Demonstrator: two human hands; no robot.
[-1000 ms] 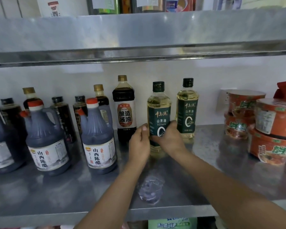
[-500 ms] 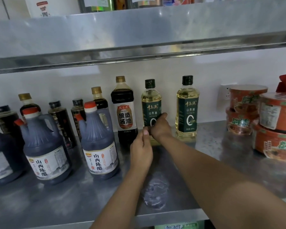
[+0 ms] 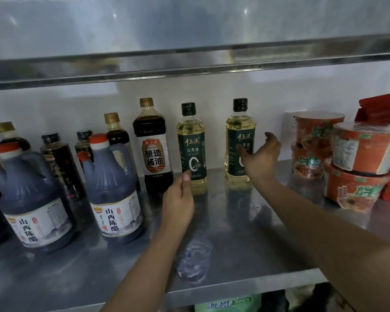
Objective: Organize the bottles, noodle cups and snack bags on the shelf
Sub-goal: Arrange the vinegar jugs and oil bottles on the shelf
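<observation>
Shelving of brushed steel [image 3: 54, 278] carries dark plastic vinegar jugs [image 3: 113, 194] at nine o'clock and stacked orange noodle cups [image 3: 356, 167] at three. Right yellow oil bottle [image 3: 240, 131] stands at one; right hand [image 3: 260, 157], spread and empty, should wrap it low, keeping it upright. Left hand [image 3: 178, 199] thumbs the left oil bottle [image 3: 191, 149]; grip unclear.

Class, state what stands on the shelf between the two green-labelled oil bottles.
Nothing: in the head view the stretch of shelf between the left oil bottle and the right oil bottle is bare.
</observation>
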